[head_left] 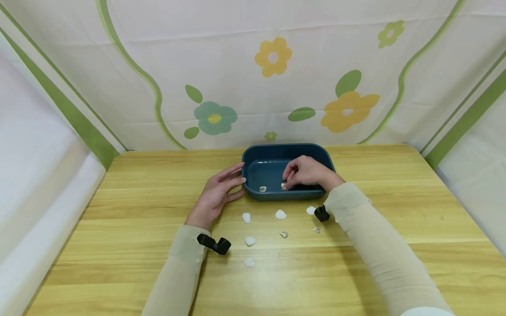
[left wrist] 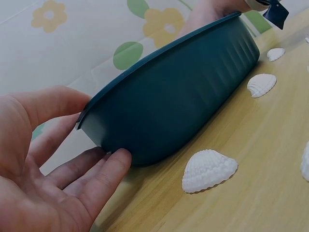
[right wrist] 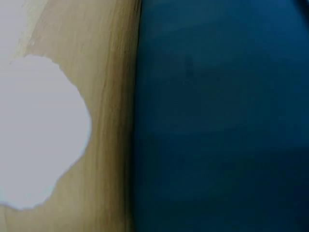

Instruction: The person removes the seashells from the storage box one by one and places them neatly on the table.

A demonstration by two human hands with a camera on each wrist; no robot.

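Note:
A dark blue rectangular tub point(head_left: 258, 151) stands near the table's back edge. My left hand point(head_left: 216, 193) rests on its left end; in the left wrist view the extended fingers point(left wrist: 104, 181) touch the wall and rim. Inside the tub, my right hand point(head_left: 306, 171) reaches over the front wall and pinches a small seashell point(head_left: 283, 185) near the floor, mostly hidden by its fingertips. Another small seashell point(head_left: 262, 189) lies left of it in the tub. The right wrist view shows the tub's outer wall point(right wrist: 217, 116) and a white shell point(right wrist: 43, 130), not the hand.
In front of the tub, several shells lie in loose rows on the wooden table point(head_left: 158, 188), among them a white ribbed shell point(left wrist: 210, 170), a white shell point(head_left: 280, 214) and a small brownish shell point(head_left: 283, 235). Behind the table hangs a flowered cloth point(head_left: 237, 66).

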